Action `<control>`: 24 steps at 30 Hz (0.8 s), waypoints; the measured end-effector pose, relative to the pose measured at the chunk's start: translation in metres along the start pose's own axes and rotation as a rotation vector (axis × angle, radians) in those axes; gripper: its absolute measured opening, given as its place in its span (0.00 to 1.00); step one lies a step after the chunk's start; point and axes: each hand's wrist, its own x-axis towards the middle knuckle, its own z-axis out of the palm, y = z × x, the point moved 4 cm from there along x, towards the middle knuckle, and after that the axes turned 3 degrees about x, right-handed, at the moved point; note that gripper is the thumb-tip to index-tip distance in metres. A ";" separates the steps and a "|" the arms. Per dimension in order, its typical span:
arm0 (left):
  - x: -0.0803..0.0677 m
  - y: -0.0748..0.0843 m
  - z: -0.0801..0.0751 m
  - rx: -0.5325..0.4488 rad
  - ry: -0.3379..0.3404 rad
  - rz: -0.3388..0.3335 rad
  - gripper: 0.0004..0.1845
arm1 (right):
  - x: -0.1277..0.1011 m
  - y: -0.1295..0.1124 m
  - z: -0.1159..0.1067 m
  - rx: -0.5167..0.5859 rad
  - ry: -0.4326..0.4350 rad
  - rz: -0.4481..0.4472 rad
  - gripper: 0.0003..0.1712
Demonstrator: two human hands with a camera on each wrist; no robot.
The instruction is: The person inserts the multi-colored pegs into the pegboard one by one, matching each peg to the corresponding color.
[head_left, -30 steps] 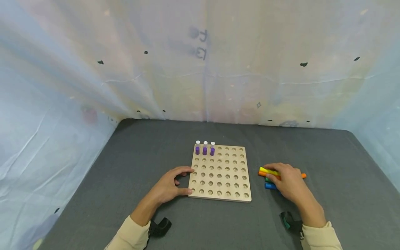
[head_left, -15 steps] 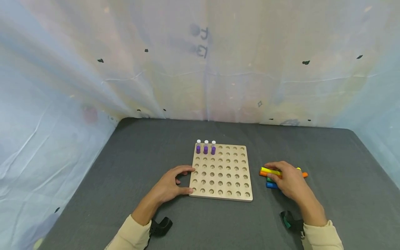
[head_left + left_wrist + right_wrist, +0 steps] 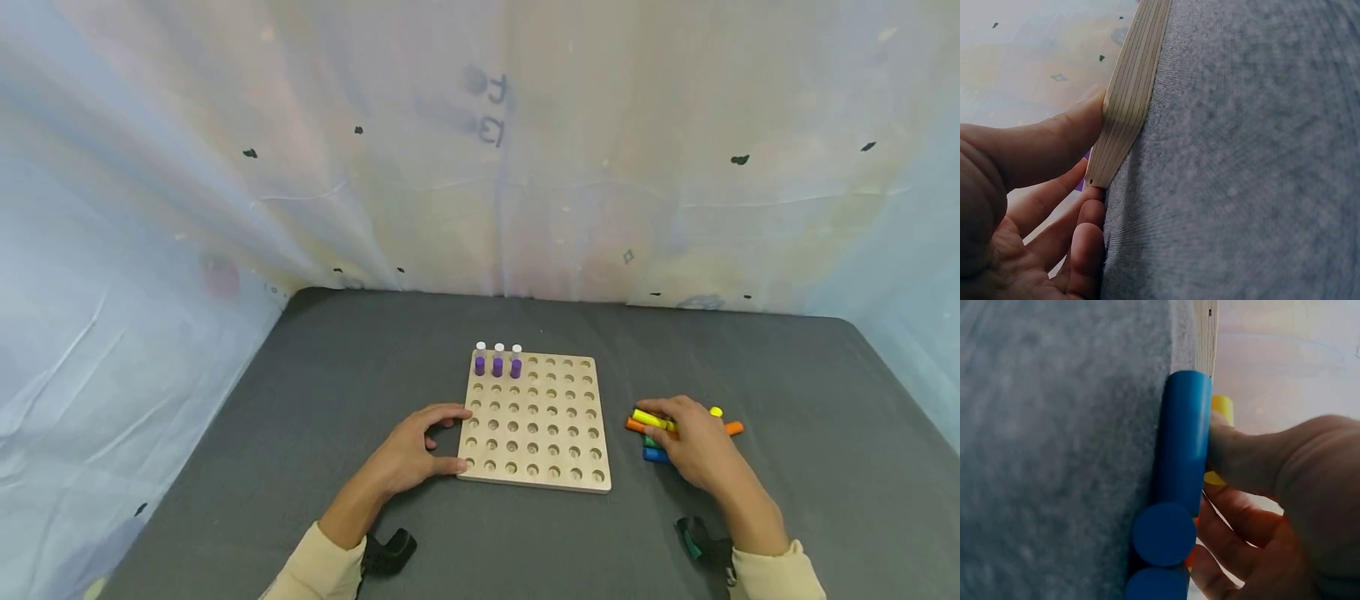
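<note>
pale, crinkled sheeting is hung behind and to both sides of a dark grey felt-like mat (image 3: 315,433), and faint mirrored marks can be made out on the sheeting, but they cannot be read. between the two hands a square pegboard (image 3: 558,462) of light layered wood is laid flat, drilled with even rows of round holes. its near left corner is gripped by the left hand (image 3: 408,454), with the thumb pressed on the near edge and the fingers curled at the left side edge; in the left wrist view the striped ply edge (image 3: 1129,106) is seen pinched between thumb and fingers. three short purple pegs (image 3: 497,366) with white tops are stood upright in the far row, well beyond the left hand. under the right hand (image 3: 693,446), just right of the board, a bundle of smooth round sticks is lain on the mat. a yellow stick (image 3: 651,418) is pinched by the curled fingertips, its long axis running left to right and slightly away. beneath and beside it an orange stick (image 3: 733,428), a green stick (image 3: 648,442) and a blue stick (image 3: 652,455) are lain roughly parallel. in the right wrist view the thumb is seen pressed against a blue stick (image 3: 1182,444).
</note>
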 end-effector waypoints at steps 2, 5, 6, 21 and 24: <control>0.000 0.000 0.001 0.001 0.005 -0.002 0.33 | -0.001 0.000 0.000 -0.016 0.021 -0.012 0.20; 0.000 -0.001 0.002 0.002 0.009 -0.003 0.33 | -0.001 -0.001 0.000 -0.037 0.058 -0.030 0.19; 0.000 -0.001 0.002 0.001 0.009 -0.003 0.33 | -0.001 -0.001 0.000 -0.042 0.068 -0.035 0.18; 0.001 -0.002 0.000 -0.007 -0.027 0.026 0.33 | -0.001 -0.004 -0.005 0.001 0.131 -0.053 0.15; 0.001 -0.002 0.000 -0.001 -0.023 0.020 0.33 | -0.001 -0.004 -0.005 0.015 0.131 -0.052 0.15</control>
